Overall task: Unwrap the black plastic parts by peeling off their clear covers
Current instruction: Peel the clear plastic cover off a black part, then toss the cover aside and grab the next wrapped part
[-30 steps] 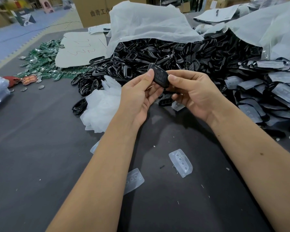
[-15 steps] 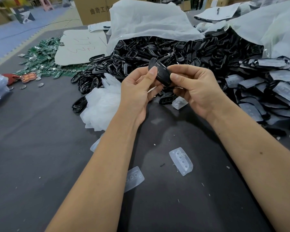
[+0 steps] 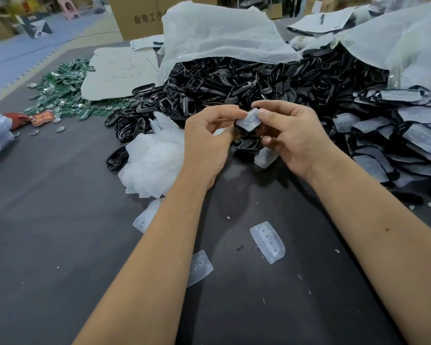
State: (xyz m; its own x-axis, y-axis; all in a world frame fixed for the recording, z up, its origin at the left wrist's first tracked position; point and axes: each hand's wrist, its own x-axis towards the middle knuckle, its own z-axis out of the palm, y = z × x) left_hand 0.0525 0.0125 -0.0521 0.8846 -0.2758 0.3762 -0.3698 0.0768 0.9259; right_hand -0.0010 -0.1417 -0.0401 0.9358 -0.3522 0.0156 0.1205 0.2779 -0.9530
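Both my hands are raised over the dark table in front of a big heap of black plastic parts (image 3: 234, 80). My right hand (image 3: 291, 135) pinches a clear cover (image 3: 249, 120) between thumb and forefinger, its pale underside turned toward me. My left hand (image 3: 207, 143) curls around the black part (image 3: 237, 131) just beneath the cover, mostly hidden by fingers. To the right lies a stack of covered black parts (image 3: 393, 135). Peeled clear covers lie on the table, one (image 3: 268, 241) near my right forearm and another (image 3: 200, 267) beside my left forearm.
A crumpled white plastic pile (image 3: 152, 158) sits left of my left hand. Green circuit boards (image 3: 62, 93) spread at the far left beside a cardboard sheet (image 3: 120, 73). White bags (image 3: 222, 33) drape over the heap. A cardboard box (image 3: 137, 16) stands behind.
The black part was held up with its dark face toward me; now the clear cover has come up off it in my right hand. Both hands dropped slightly lower.
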